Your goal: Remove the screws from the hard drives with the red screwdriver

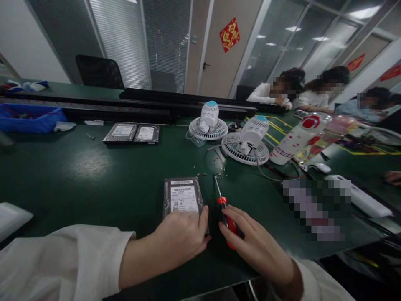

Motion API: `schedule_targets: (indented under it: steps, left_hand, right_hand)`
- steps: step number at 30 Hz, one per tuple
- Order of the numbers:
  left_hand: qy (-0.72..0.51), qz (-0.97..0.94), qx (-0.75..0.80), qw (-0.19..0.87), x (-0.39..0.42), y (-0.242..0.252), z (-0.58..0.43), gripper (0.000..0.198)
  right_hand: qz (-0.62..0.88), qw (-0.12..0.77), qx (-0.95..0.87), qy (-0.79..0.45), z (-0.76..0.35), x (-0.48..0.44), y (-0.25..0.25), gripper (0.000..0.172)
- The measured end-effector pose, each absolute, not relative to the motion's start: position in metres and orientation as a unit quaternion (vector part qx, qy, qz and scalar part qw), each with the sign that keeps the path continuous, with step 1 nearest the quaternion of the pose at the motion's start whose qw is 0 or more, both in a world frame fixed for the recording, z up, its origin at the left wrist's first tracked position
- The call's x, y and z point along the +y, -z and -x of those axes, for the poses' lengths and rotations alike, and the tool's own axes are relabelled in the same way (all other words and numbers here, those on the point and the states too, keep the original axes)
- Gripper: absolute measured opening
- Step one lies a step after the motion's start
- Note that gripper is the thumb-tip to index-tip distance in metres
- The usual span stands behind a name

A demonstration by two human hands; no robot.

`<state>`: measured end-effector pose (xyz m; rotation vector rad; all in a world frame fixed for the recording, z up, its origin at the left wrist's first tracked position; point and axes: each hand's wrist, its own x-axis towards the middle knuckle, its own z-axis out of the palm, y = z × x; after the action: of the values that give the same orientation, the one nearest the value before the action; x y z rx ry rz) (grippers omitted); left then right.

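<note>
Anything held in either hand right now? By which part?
Right hand: screwdriver, by its red-and-black handle. Left hand: over the near end of the hard drive; gripping or just resting, can't tell.

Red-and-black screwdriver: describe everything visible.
The screwdriver has a red-and-black, plastic-looking handle, a red collar and a slim, silvery, metallic-looking shaft. It points away from the person over the dark-green tabletop, right of the grey rectangular hard drive, its tip near small silvery screws. The bare right hand holds the handle, partly hiding it. Tip shape: too small to tell.
</note>
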<state>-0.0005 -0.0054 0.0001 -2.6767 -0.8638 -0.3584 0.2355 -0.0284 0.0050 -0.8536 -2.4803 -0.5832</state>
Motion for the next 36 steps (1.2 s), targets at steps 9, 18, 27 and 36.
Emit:
schedule_targets:
  steps: [9, 18, 27, 36]
  left_hand:
    - [0.179, 0.924, -0.274, 0.196, -0.020, 0.001, 0.005, 0.048]
    - [0.193, 0.931, -0.244, 0.190, -0.031, -0.003, 0.008, 0.024]
    - [0.190, 0.909, -0.308, 0.205, -0.039, -0.007, 0.008, 0.033]
    - [0.170, 0.918, -0.299, 0.196, -0.029, -0.005, 0.008, 0.031]
  right_hand:
    - [0.345, 0.185, -0.920, 0.032, -0.239, -0.021, -0.010, 0.037]
    - [0.338, 0.161, -0.926, -0.057, -0.243, -0.015, -0.026, 0.041]
    - [0.508, 0.124, -0.852, -0.031, -0.251, 0.086, -0.051, 0.019]
    - [0.529, 0.044, -0.846, -0.051, -0.237, 0.119, -0.028, 0.036]
